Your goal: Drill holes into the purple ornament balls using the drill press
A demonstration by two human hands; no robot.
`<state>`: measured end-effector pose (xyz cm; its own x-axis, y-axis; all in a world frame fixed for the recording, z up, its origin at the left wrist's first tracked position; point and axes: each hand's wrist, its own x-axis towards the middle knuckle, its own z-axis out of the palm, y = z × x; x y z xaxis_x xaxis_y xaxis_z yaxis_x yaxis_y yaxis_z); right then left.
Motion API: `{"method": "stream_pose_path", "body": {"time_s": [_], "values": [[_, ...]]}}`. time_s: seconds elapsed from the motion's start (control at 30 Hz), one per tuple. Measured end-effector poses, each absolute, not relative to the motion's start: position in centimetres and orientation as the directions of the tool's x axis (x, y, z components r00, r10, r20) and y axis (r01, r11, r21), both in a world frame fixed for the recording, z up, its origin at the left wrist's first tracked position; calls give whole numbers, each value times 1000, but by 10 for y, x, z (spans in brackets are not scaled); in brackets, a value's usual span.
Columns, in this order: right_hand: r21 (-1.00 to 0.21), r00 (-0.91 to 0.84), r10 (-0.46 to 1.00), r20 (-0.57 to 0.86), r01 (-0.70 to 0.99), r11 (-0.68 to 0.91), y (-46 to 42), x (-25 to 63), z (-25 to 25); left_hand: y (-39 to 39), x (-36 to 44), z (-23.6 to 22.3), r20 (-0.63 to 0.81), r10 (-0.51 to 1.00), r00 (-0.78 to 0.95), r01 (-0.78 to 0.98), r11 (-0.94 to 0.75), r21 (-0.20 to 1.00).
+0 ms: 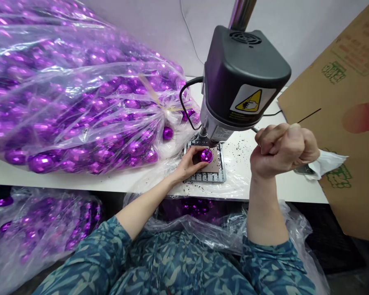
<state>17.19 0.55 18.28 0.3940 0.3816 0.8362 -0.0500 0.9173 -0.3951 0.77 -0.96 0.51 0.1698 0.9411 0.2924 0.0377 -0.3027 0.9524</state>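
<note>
A purple faceted bauble sits on a brown square pad under the head of a black bench drill press. My left hand pinches the bauble from the left, thumb and fingers around its sides. The drill tip is mostly hidden behind the machine's head. To the right of the machine, my right hand is closed in a fist around the drill press lever, most of which the hand hides. A thin dark rod shows beyond the fist. Below the pad is the slotted metal base.
A large clear bag of purple baubles, tied at its neck, fills the left. One loose bauble lies near the knot. Dark shavings dot the white table. A cardboard box stands right; another bauble bag sits lower left.
</note>
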Motion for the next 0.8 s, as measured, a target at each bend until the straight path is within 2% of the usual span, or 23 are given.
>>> {"method": "stream_pose_path", "body": {"time_s": [0.17,0.33,0.63,0.7,0.8], "values": [[-352,402,329,855,-16,936,7,173,170,-9,8,4,290,943,162,42,-300,953],[-208,324,205,924,-27,978,11,177,158,-10,7,5,292,943,159,48,-303,952],[-119,252,115,961,0,993,11,177,147,-10,7,0,287,948,138,47,-295,954],[-162,274,153,950,10,987,9,175,153,-10,7,1,297,944,146,55,-307,950],[-357,361,331,872,7,934,9,173,178,-8,8,4,296,944,143,44,-305,951]]}}
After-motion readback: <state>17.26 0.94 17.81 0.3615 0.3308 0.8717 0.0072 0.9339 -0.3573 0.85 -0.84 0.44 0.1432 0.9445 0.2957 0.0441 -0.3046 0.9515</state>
